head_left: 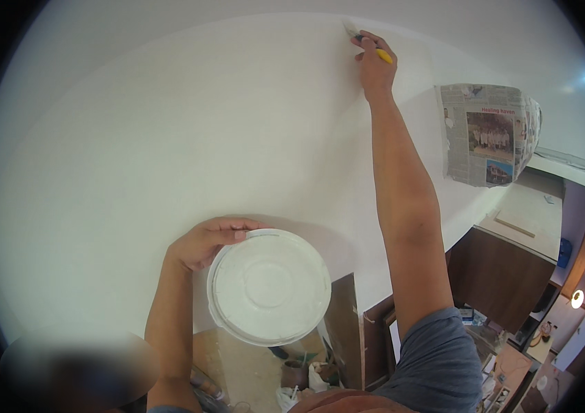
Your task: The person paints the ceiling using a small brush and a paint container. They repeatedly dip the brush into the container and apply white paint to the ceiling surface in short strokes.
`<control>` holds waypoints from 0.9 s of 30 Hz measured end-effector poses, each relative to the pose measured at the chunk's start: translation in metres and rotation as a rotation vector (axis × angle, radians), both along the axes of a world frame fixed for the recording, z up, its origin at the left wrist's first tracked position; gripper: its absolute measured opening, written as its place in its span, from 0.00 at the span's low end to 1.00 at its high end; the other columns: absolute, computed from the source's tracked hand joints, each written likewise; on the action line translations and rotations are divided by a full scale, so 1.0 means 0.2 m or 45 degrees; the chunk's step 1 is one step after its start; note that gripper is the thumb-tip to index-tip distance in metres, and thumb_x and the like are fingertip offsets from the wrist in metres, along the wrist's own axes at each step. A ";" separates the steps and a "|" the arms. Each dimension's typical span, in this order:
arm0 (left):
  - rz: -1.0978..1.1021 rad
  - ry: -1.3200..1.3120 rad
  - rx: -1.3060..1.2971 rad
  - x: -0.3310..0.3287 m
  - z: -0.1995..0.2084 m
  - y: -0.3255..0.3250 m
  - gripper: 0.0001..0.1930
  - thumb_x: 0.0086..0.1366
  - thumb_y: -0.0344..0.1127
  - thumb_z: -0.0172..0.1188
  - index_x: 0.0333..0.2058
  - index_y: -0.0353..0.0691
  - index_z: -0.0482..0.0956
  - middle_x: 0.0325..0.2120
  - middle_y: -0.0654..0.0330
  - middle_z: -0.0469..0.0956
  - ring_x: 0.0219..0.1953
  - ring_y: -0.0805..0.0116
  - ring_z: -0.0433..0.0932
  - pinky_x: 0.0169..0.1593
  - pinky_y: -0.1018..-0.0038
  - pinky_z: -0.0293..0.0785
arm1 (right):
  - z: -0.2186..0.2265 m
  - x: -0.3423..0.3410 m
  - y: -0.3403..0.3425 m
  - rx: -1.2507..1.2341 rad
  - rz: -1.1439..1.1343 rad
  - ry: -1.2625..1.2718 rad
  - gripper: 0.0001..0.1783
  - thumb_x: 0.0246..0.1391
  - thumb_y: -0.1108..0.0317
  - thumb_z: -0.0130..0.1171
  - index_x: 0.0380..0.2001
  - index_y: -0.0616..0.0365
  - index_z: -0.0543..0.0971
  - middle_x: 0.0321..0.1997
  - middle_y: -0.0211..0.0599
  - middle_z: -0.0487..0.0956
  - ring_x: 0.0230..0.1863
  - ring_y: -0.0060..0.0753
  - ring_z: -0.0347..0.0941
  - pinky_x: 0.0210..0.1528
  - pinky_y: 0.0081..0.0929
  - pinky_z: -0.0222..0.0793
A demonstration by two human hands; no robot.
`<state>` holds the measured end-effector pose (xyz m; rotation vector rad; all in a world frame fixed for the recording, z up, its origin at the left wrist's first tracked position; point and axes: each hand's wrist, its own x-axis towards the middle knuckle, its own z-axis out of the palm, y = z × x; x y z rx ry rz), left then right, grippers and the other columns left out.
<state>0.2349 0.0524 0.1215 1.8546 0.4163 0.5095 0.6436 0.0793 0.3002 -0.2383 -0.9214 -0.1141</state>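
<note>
My right hand [378, 63] is raised high on the white wall [168, 131], closed around a paintbrush [383, 55] with a yellow handle end. The brush's pale bristles point up and left at the top of the wall, close to the ceiling line; whether they touch is hard to tell. Lower down, my left hand [211, 241] grips the rim of a round white paint bucket [272, 286], thumb over the edge and fingers behind it. The bucket's whitish inside faces me, with a faint ring at its middle. How much paint it holds cannot be made out.
Newspaper [491, 134] covers a boxy shape on the wall at right. Below it stands a brown cabinet [502, 275] with a pale top. Pots and bags [299, 375] sit under the bucket. A lamp [577, 299] glows far right. A blurred patch fills the lower left.
</note>
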 end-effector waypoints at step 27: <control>-0.121 -0.108 0.031 0.04 0.03 -0.05 0.27 0.78 0.37 0.56 0.69 0.28 0.69 0.64 0.51 0.76 0.66 0.63 0.74 0.70 0.67 0.69 | 0.00 -0.08 -0.09 -0.091 -0.028 -0.246 0.19 0.68 0.62 0.54 0.55 0.55 0.84 0.49 0.27 0.89 0.39 0.20 0.71 0.43 0.21 0.68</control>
